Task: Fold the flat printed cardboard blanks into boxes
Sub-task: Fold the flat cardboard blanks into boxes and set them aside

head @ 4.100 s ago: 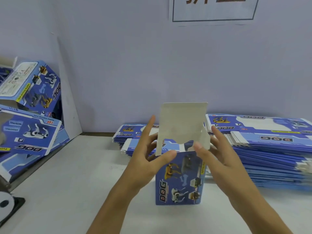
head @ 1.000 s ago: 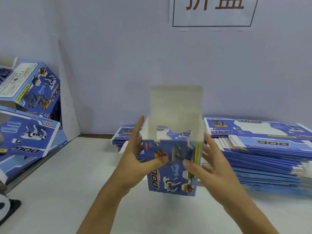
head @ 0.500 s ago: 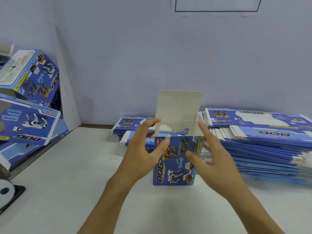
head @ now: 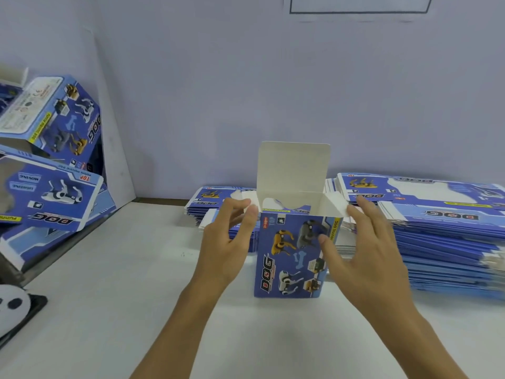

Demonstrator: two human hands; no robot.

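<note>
A blue printed box (head: 289, 258) with dog pictures stands upright on the white table (head: 109, 283), its top open and its white lid flap (head: 293, 166) pointing straight up. My left hand (head: 226, 242) pinches the small white side flap at the box's upper left corner. My right hand (head: 363, 255) holds the right side, thumb on the printed front and fingers on the right side flap. Stacks of flat blue blanks (head: 437, 228) lie behind and to the right of the box.
Folded blue boxes (head: 54, 165) are piled at the left against a leaning white board (head: 114, 149). A smaller stack of blanks (head: 216, 203) lies behind my left hand. A black-and-white object (head: 16, 307) sits at the left edge. The wall is close behind.
The box was lifted and tilted a second ago; now it stands on the table. Both hands have slid up to the side flaps at its open top.
</note>
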